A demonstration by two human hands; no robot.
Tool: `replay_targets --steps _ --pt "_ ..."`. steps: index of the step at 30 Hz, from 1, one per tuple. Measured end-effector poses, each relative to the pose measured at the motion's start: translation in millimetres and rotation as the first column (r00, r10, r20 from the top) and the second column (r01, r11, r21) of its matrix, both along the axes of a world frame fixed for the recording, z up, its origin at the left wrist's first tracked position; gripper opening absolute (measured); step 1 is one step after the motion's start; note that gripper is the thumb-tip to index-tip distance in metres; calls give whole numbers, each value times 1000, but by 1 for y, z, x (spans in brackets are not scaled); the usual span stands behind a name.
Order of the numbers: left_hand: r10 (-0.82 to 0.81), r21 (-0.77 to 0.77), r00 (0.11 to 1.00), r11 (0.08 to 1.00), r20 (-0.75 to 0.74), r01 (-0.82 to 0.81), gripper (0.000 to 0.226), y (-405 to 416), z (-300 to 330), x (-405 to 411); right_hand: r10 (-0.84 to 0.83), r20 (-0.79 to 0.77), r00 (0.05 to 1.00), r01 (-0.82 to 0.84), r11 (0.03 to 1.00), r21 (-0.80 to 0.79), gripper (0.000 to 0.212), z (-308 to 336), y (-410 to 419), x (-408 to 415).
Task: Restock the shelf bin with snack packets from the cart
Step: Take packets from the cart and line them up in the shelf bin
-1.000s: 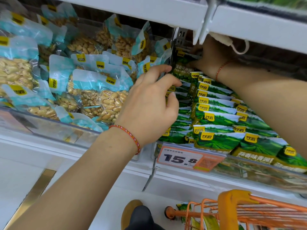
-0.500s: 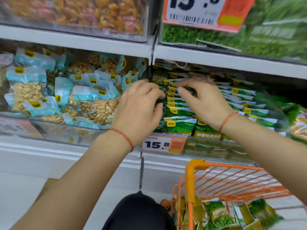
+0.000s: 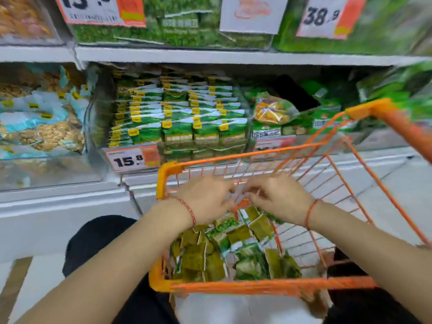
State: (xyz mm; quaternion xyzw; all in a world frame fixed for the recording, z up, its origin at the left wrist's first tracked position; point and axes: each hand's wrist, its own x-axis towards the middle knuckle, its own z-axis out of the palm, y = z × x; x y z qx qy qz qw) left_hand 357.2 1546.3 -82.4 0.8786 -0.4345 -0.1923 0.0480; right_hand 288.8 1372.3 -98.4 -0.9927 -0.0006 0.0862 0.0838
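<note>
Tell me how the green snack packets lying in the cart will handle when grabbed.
The green snack packets look like thin, creased pouches, so probably floppy and light. They lie jumbled and overlapping in the orange cart, so neighbours may shift. The film looks glossy, possibly slippery.

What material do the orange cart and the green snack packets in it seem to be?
Orange cart: probably coated metal wire, judging by its thin grid bars, with smoother, maybe plastic, corners. Green snack packets: likely glossy plastic film, printed and crinkled.
</note>
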Motion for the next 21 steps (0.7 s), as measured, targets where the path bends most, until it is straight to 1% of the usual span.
replay_targets --steps 1,2,3,4,5,6,7,10,11,13,15,16,18,20,21 --pt "38 127 995 992 -94 -26 24 -7 -1 -7 -9 -123 992 3 999 -43 28 -4 -6 -4" --pt "95 257 982 965 -162 -51 27 -13 -6 -11 -22 -255 967 4 997 -71 32 -12 -14 -6" --pt "113 356 979 933 -170 -47 32 -19 -13 -14 -44 -379 924 11 996 -88 37 -20 -21 -7" --pt "77 391 984 920 -159 -9 35 -25 -22 -13 -68 -469 881 23 995 -100 44 -29 -28 -6" --pt "21 414 985 909 -170 52 38 -33 -30 -11 -94 -521 848 42 993 -112 49 -37 -35 -4" --pt "-9 433 983 897 -181 88 41 -40 -39 -8 -119 -548 828 57 990 -128 53 -46 -41 -2" --pt "1 466 979 879 -205 96 46 -47 -48 -3 -137 -575 807 56 986 -156 55 -53 -46 0" --pt "36 548 962 827 -269 123 77 -60 -81 9 -179 -664 726 31 973 -229 56 -78 -54 11" --pt "50 555 958 823 -284 121 88 -63 -91 12 -187 -684 705 14 968 -250 59 -86 -55 15" --pt "54 559 953 819 -299 129 103 -66 -112 14 -183 -690 700 -31 958 -285 71 -106 -58 22" --pt "52 527 946 840 -319 131 118 -66 -129 15 -146 -665 733 -91 947 -308 85 -122 -59 27" --pt "22 497 947 855 -319 148 123 -65 -137 14 -113 -645 755 -126 942 -312 87 -130 -59 29" --pt "-57 511 959 837 -277 197 127 -64 -145 10 -52 -629 775 -164 946 -280 96 -142 -58 31" --pt "-123 541 970 812 -210 220 125 -66 -151 5 -33 -672 740 -180 953 -245 117 -151 -54 29" --pt "-142 534 972 816 -187 222 122 -66 -150 2 -36 -695 718 -189 951 -244 124 -154 -51 27"
